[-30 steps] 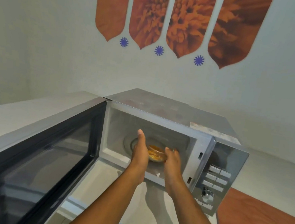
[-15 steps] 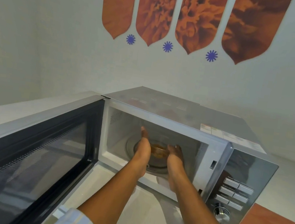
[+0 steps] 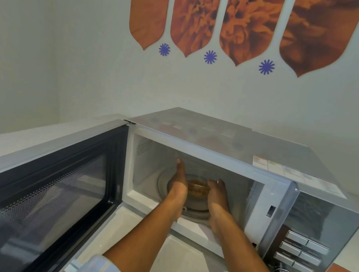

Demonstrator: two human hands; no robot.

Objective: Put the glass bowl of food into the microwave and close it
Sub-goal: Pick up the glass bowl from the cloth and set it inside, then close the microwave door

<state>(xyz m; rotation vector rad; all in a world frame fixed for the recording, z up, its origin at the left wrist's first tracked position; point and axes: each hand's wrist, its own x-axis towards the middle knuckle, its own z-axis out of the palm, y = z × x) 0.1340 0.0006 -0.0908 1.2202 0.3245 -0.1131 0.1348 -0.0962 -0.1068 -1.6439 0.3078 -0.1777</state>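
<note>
1. White wall (image 3: 71,54) with orange flower panels (image 3: 239,23) at top of frame; pale bench (image 3: 159,257) below.
2. Microwave (image 3: 241,143) at center, its door (image 3: 39,186) swung open to lower left.
3. Glass bowl of food (image 3: 198,189) inside the cavity, over the turntable (image 3: 162,182).
4. My left hand (image 3: 179,181) and right hand (image 3: 218,192) clasp the bowl's sides.

The microwave (image 3: 229,142) is set on the counter (image 3: 170,259) before the wall (image 3: 71,54), its door (image 3: 39,186) swung out to the left. The glass bowl (image 3: 198,186) is placed inside on the turntable (image 3: 163,183), flanked by the left hand (image 3: 179,181) and right hand (image 3: 218,192). The control panel (image 3: 302,252) is found to the right of the cavity.
</note>
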